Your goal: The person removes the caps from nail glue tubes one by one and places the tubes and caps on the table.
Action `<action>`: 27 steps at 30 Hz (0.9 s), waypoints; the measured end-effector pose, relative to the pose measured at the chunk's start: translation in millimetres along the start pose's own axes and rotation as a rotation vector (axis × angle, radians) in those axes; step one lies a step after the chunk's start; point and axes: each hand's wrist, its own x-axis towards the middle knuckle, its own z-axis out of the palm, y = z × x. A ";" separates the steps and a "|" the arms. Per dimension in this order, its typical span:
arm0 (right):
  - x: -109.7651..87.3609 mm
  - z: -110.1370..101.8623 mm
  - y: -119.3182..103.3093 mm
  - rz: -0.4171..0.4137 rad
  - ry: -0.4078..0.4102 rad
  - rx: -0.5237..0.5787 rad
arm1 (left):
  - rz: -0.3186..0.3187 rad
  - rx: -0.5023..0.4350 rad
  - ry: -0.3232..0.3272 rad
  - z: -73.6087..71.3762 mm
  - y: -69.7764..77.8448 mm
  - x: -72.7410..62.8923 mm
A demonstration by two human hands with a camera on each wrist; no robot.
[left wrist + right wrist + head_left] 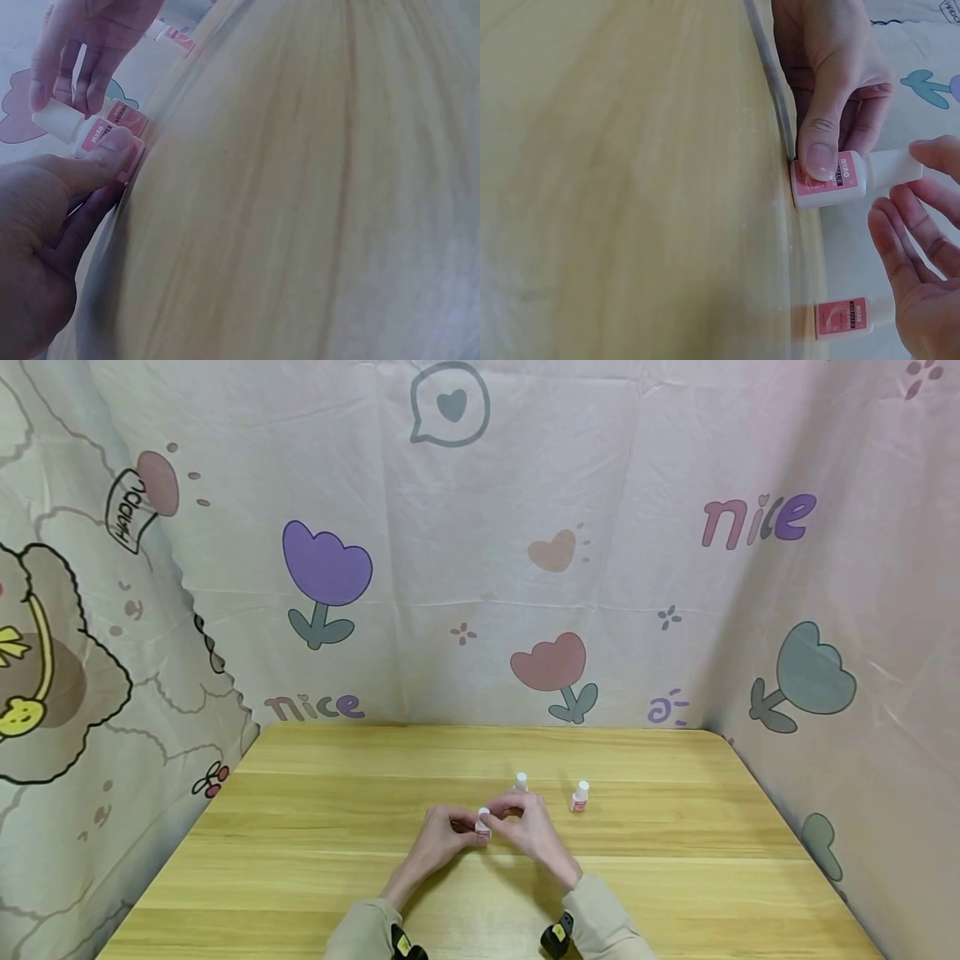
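Near the middle of the table, my left hand (438, 842) holds a small white glue bottle (851, 176) by its body, thumb pressed over the pink label. The bottle stands upright at the tabletop. My right hand (534, 828) pinches its white cap (891, 168) from the other side, the thumb and a fingertip at the cap. Just behind the hands is a second glue bottle (521, 782), its lower part hidden by my right hand in the head view. Farther right stands a third one (580, 797), upright and capped, with the same pink label.
A light wood-grain table (315, 827) spreads under both hands. Behind it and along both sides hangs a pale curtain (450, 543) printed with tulips, hearts and words. Beige sleeves (607, 918) and dark wrist devices (557, 935) lie close over the near part of the table.
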 end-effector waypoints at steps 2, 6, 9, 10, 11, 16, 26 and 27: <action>0.1 0.2 0.1 0.010 -0.004 0.005 | 0.003 0.005 0.002 -0.1 -0.2 0.1; -0.1 0.2 0.1 0.066 -0.006 0.015 | -0.001 0.014 0.008 0.0 -0.2 0.2; -0.3 -0.1 0.0 0.096 -0.002 0.014 | -0.008 0.016 0.011 0.2 0.2 -0.1; -0.2 -0.1 0.1 0.096 0.001 0.014 | -0.009 0.016 0.012 0.3 0.3 -0.1; -0.2 0.0 0.1 0.096 0.001 0.015 | -0.009 0.017 0.012 0.4 0.4 -0.1; 0.5 1.9 0.1 0.067 -0.001 0.012 | -0.010 0.020 0.014 0.5 0.7 -0.4; -1.9 -6.3 -33.2 0.045 -0.048 0.021 | -0.003 0.023 0.014 0.3 0.2 0.1; -2.4 -8.0 -37.4 0.046 -0.051 0.027 | -0.003 0.024 0.016 0.3 0.3 0.2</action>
